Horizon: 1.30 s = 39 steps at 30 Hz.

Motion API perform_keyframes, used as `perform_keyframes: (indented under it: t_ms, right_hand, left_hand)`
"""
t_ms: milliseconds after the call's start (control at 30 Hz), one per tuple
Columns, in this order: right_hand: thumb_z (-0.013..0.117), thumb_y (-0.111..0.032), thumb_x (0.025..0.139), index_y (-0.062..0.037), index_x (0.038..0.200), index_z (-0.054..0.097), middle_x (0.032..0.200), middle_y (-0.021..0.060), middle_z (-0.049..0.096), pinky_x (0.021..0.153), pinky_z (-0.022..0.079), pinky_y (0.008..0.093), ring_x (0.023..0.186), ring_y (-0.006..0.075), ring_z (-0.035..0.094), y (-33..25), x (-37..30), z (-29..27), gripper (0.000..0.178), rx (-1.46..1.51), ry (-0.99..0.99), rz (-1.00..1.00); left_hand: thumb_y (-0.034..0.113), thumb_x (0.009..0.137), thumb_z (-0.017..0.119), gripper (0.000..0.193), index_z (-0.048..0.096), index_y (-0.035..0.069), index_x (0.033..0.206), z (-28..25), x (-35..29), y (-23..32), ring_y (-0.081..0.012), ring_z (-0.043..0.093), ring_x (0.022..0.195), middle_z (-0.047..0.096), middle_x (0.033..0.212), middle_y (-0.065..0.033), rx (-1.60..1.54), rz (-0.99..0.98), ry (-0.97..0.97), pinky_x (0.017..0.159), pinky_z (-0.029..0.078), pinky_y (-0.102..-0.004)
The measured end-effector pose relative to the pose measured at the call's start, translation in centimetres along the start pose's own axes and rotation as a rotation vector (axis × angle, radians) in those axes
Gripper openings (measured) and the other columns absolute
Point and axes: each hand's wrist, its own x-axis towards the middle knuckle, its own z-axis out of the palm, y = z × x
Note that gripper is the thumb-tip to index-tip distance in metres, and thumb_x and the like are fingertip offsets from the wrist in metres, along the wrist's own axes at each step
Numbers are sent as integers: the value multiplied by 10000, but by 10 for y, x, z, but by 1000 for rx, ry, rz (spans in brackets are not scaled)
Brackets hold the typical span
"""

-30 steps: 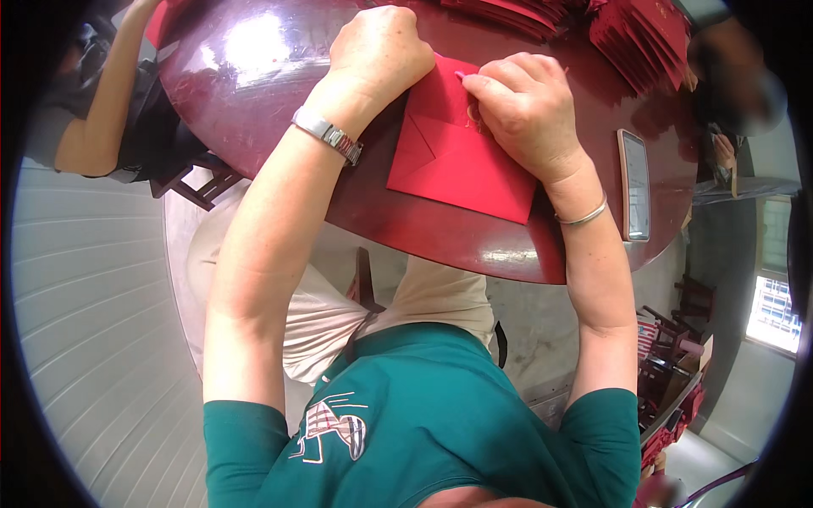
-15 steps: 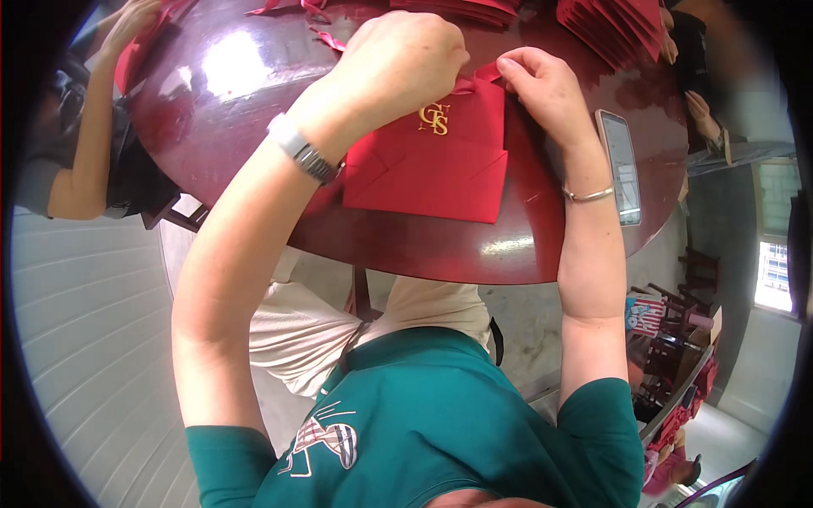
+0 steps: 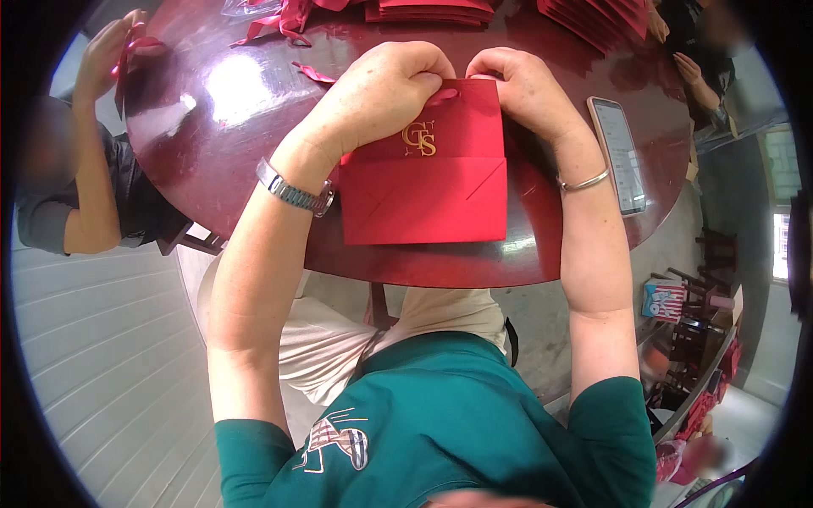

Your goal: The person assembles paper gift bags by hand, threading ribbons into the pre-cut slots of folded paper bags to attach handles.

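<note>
My 2 hands have drawn in close along the top edge of the red paper bag (image 3: 423, 199): 0.5 s ago a stretch of pink ribbon (image 3: 442, 97) ran up to my right hand (image 3: 533, 93), and now only a short loop of it shows, just under the tip of my left thumb. The bag has also come round squarer to me, its bottom edge near the table's rim and its gold emblem (image 3: 419, 140) facing up, partly beside my left hand (image 3: 385, 89). I take this to mean that the ribbon is less spread out and the work sits at the bag's mouth. My left grip is narrow, thumb and bent fingers closed on the top edge beside the ribbon. My right fingers curl tightly in at the top right corner, touching the bag, but I cannot tell what, if anything, lies between their tips. The bag rests on the glossy dark red table (image 3: 212, 169), between my forearms. A phone (image 3: 618, 157) lies to the right of my right wrist; beyond my hands are 2 stacks of red bags (image 3: 432, 12) and some loose ribbons (image 3: 288, 19).
</note>
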Motion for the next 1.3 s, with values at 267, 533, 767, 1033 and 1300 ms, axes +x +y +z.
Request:
perform_keyframes:
  t_ms: [267, 533, 767, 1033, 1300]
  right_hand:
    - [630, -81, 816, 6, 1001, 657, 879, 59, 641, 713, 475, 258, 770, 123, 582, -8, 0, 3, 206, -23, 100, -94]
    - [614, -103, 875, -8, 1094, 645, 828, -10, 620, 630, 449, 205, 709, 54, 545, -67, 19, -8, 241, 465, -134, 44]
    - [697, -304, 766, 3, 796, 699, 693, 145, 664, 597, 486, 333, 625, 181, 612, -105, 67, 16, 309, -258, -603, -151]
    - [643, -203, 684, -59, 724, 721, 728, 173, 670, 665, 521, 411, 728, 335, 659, -101, 50, 32, 168, -309, -178, 104]
    - [634, -264, 721, -39, 781, 724, 801, 195, 671, 695, 525, 437, 775, 368, 656, -82, 57, 33, 249, -221, -216, 98]
  left_hand:
    - [84, 824, 555, 203, 671, 1, 969, -8, -6, 1, -252, 660, 763, 673, 811, -161, -125, 105, 56, 707, 512, -329]
    - [44, 673, 598, 61, 640, 56, 715, 25, -27, 0, -343, 630, 690, 629, 695, -151, 416, 439, 68, 611, 482, -455]
    - [28, 658, 593, 69, 650, 32, 697, 34, -28, 16, -340, 654, 730, 644, 730, -178, 430, 405, -43, 611, 518, -438]
    - [-16, 695, 641, 137, 665, -4, 829, 27, -36, 19, -357, 622, 784, 643, 778, -184, 464, 405, -19, 703, 501, -437]
    - [12, 686, 654, 101, 648, 6, 787, 22, -29, 20, -355, 619, 774, 633, 756, -181, 433, 382, -51, 702, 482, -447]
